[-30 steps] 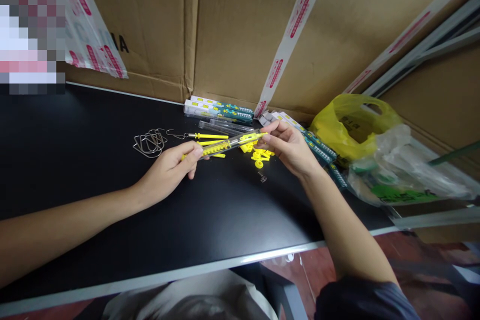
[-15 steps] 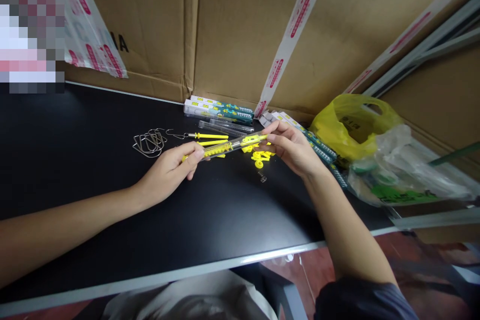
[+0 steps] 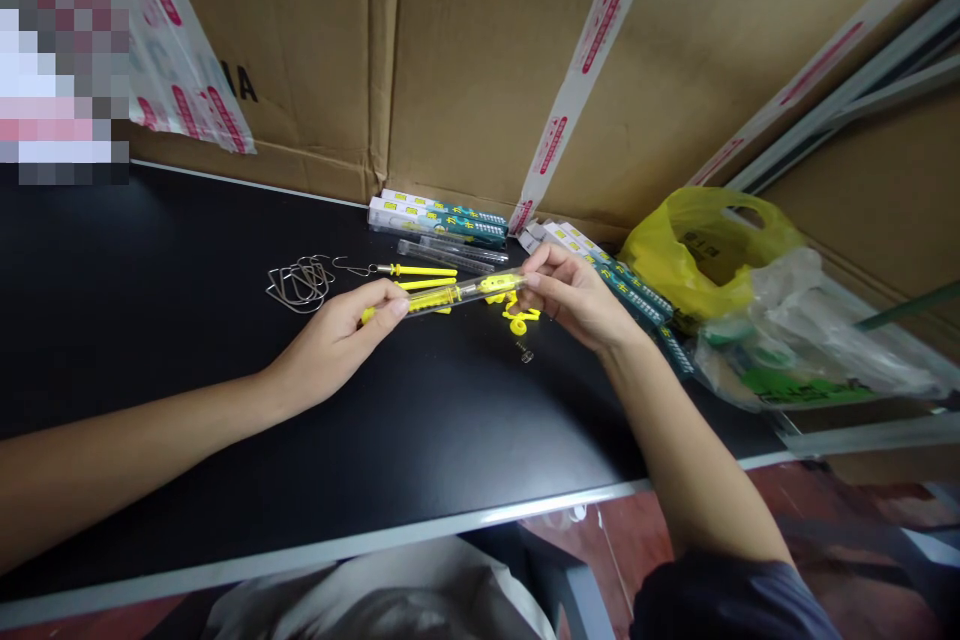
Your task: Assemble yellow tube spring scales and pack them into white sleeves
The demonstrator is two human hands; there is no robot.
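A clear tubular spring scale with yellow inner parts is held nearly level above the black table, its right end slightly higher. My left hand is closed around its left end, thumb on top. At the right end, my right hand pinches the tube with thumb and fingertips. Behind and below the tube lie yellow rods, one with a metal hook. Small yellow plastic pieces are partly hidden by the tube and my right hand. A small spring lies in front of them.
Wire hooks lie tangled on the left of the black table. Clear tubes and printed boxes sit at the back, with more boxes on the right. A yellow bag and a clear bag stand beyond them.
My right fingers have moved slightly left along the tube's right end. The yellow piece that stuck out there now sits inside the tube. My left hand has barely moved.
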